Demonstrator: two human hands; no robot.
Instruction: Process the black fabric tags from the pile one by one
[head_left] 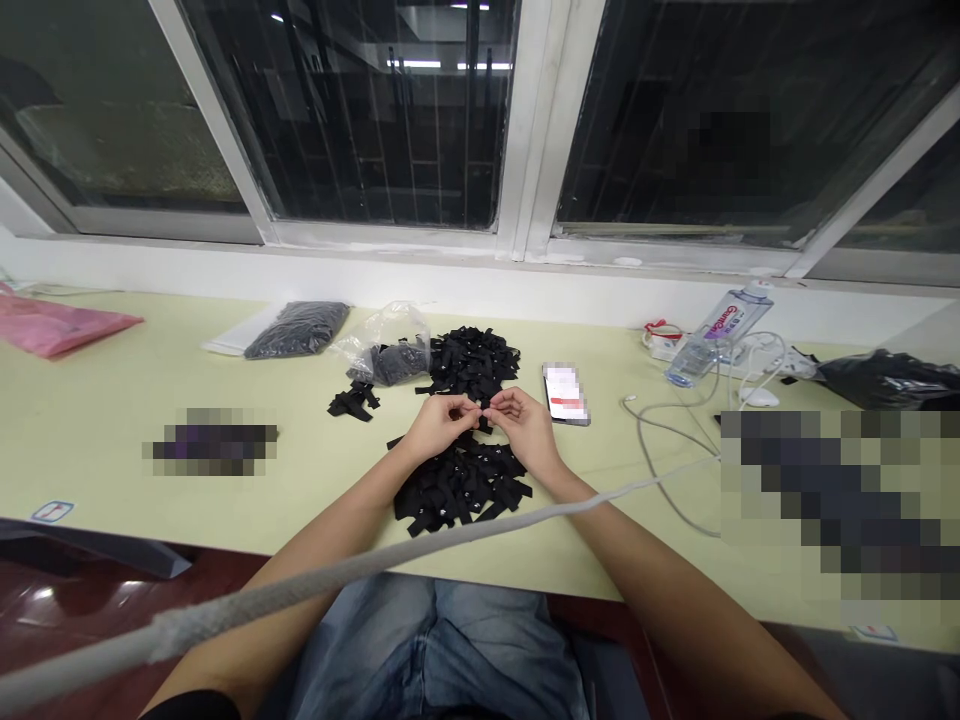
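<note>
My left hand [439, 428] and my right hand [525, 428] meet over the table, thumbs and fingertips pinched close together. Between them is a small black strip [485, 425], mostly covered by the fingers; its exact kind is too small to make out. Just below my hands lies a loose pile of short black strips [461, 485] with small white marks. Beyond my hands sits a second heap of black strips [472, 358]. To its left are a clear plastic bag [390, 350] with dark pieces inside and a small cluster of black strips [354, 402].
A phone [567, 393] lies right of the far heap. Farther right are a clear bottle [720, 335], a power strip [776, 355] and loose cables. A grey cord [405, 550] crosses the view over my forearms. At left lie a filled dark bag [298, 330] and pink plastic [60, 322].
</note>
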